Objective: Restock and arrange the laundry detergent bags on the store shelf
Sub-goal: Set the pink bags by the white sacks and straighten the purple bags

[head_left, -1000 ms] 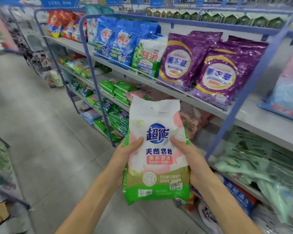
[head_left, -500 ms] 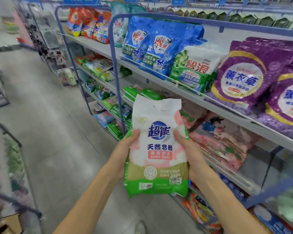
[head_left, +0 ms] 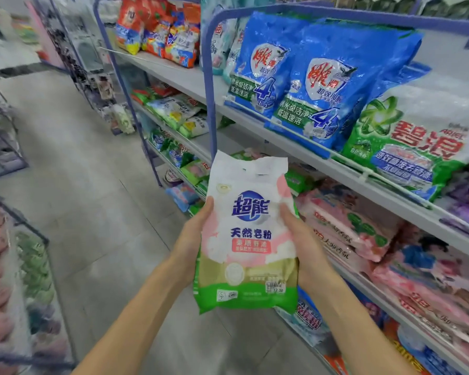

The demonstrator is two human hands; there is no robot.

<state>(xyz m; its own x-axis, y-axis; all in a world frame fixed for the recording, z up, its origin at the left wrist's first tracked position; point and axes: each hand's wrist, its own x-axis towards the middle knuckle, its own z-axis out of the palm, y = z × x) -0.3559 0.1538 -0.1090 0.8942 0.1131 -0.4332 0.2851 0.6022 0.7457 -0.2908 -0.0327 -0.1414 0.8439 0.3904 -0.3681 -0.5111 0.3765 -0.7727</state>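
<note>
Grey tiled aisle beside metal shelf (head_left: 190, 82), 2 glossy blue bags (head_left: 322, 85) at its front edge. Crinkled white-green pouch (head_left: 248, 234) upright, gripped at both sides by left hand (head_left: 192, 239) and right hand (head_left: 303, 239).

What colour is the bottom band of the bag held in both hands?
Bright green, on the bag, beneath a tan band; clearest in the head view.
</note>
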